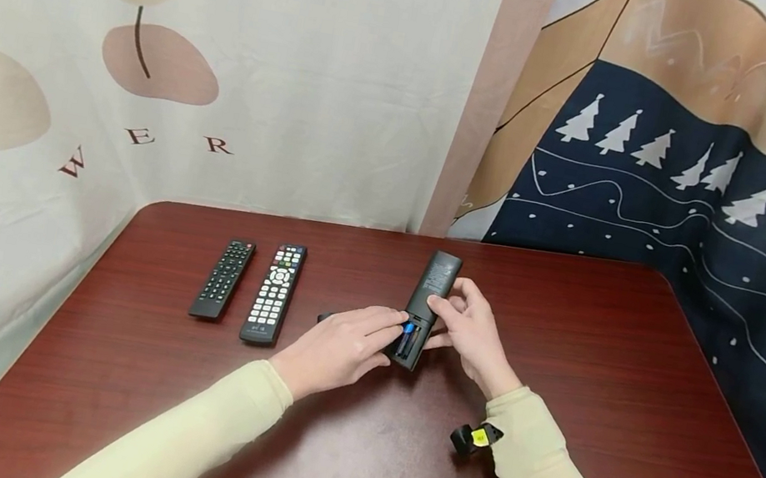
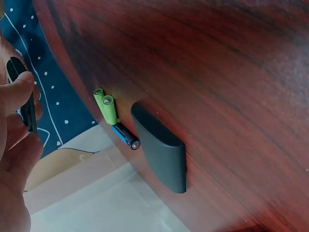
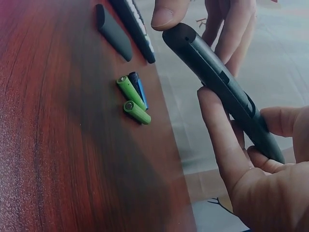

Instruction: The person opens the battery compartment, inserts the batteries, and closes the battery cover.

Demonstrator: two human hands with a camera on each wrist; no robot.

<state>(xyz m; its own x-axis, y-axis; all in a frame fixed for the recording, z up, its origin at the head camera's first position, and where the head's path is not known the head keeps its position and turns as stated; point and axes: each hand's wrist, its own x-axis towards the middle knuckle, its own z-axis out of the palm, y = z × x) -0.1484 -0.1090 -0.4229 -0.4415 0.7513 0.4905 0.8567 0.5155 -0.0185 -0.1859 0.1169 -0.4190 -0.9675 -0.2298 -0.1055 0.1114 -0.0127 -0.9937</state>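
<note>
A black remote control [image 1: 438,282] is held tilted, back side up, with its battery bay uncovered. Inside the bay shows a blue battery [image 1: 408,330]. My right hand [image 1: 476,341] grips the remote's right side, its thumb on the back and fingers beneath. At the bay end is my left hand [image 1: 348,345], fingertips over the bay and thumb [image 3: 165,17] against the remote's lower end. Two green batteries [image 2: 109,110] and a blue battery [image 2: 126,136] lie on the table below, beside a dark, smooth cover-like piece [image 2: 161,150]. In the head view the left hand hides these batteries.
Two more remotes lie on the table [image 1: 330,467] to the left: a small black remote [image 1: 222,280] and a longer remote with pale buttons [image 1: 273,294]. A black wrist camera [image 1: 474,439] hangs at the right sleeve. Printed curtains [image 1: 338,96] stand behind the table's far edge.
</note>
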